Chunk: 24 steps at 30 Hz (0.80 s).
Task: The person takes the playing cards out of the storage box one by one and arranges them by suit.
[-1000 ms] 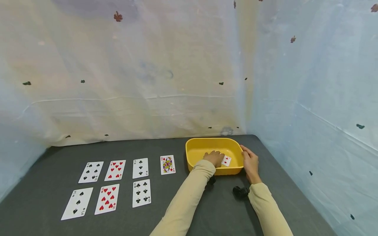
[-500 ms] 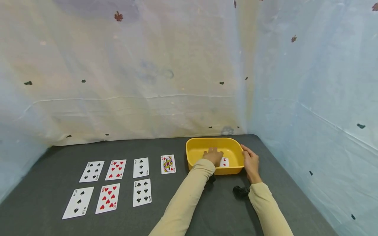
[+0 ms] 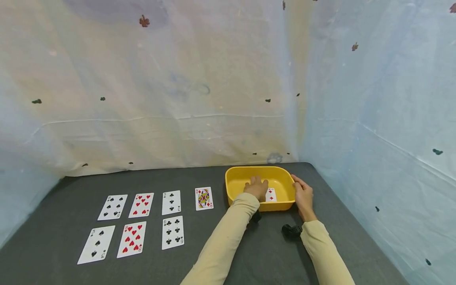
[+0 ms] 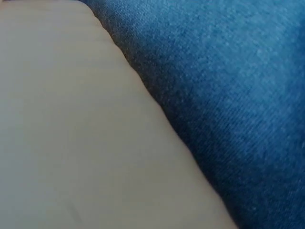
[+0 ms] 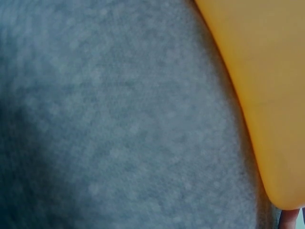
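In the head view, my left hand reaches over the near rim into a yellow plastic bin, with its fingers stretched forward. Beside its thumb side lies a playing card with red diamonds, partly hidden by the hand and the near wall. What lies under the palm is hidden. My right hand grips the right rim of the bin, thumb toward the inside. The right wrist view shows the bin's outer wall close up, with a fingertip below it. A blurred pale surface fills much of the left wrist view.
Left of the bin, several face-up cards lie in columns on the dark cloth: spades, hearts, clubs and a face card of diamonds. Printed sheeting hangs behind and to the right.
The diamond card in the bin has turned straighter and shifted slightly left and away from me. My left fingers have stretched farther forward. The right hand keeps its grip on the rim.
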Tool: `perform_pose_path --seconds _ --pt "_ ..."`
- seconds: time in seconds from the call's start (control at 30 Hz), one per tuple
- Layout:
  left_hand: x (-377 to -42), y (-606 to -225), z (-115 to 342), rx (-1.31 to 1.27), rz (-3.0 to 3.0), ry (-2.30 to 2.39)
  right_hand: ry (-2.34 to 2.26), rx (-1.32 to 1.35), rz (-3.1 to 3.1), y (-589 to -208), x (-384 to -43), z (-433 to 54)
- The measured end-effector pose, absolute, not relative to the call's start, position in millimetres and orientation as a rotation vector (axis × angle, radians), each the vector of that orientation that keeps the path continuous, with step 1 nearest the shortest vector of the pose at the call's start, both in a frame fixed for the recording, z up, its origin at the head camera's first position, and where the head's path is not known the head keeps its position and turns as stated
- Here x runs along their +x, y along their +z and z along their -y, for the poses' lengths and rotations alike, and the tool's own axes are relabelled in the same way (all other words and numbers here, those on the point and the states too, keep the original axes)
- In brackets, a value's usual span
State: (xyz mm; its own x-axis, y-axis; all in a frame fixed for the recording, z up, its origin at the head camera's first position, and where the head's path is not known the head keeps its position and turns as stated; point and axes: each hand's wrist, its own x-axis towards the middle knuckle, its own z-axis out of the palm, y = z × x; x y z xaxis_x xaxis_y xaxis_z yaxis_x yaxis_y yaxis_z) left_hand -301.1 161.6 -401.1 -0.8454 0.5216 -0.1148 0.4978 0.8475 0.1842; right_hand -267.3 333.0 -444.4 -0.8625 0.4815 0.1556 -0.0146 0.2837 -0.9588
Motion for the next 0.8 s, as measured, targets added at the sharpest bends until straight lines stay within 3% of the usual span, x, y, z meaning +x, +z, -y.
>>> perform_pose_path --seconds 0.8 --pt "-305.5 -398.1 -167.0 0.974 -2.983 0.189 1.599 -0.412 2.174 -443.6 -266.1 -334.5"
